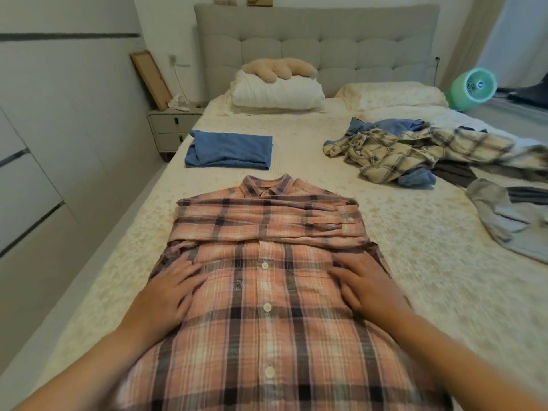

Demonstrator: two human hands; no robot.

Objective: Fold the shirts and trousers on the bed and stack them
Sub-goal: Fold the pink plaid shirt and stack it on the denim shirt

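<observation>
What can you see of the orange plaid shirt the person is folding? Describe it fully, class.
The orange plaid shirt lies button-side up on the bed, collar away from the person. It looks like soft woven cloth, buttoned with white buttons. Both sleeves are folded across its chest. The left hand and right hand press flat on it.

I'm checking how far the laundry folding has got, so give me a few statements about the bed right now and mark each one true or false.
1. Both hands lie flat on the pink plaid shirt. True: the left hand and right hand press on it with straight fingers.
2. The shirt's sleeves hang off the bed's edge. False: they are folded across its chest.
3. A folded blue garment lies beyond the shirt, to the left. True.
4. The pile of clothes on the right is neatly stacked. False: it lies crumpled and unfolded.
5. The green fan stands on the nightstand. False: it is at the far right of the bed; the nightstand is on the left.
</observation>
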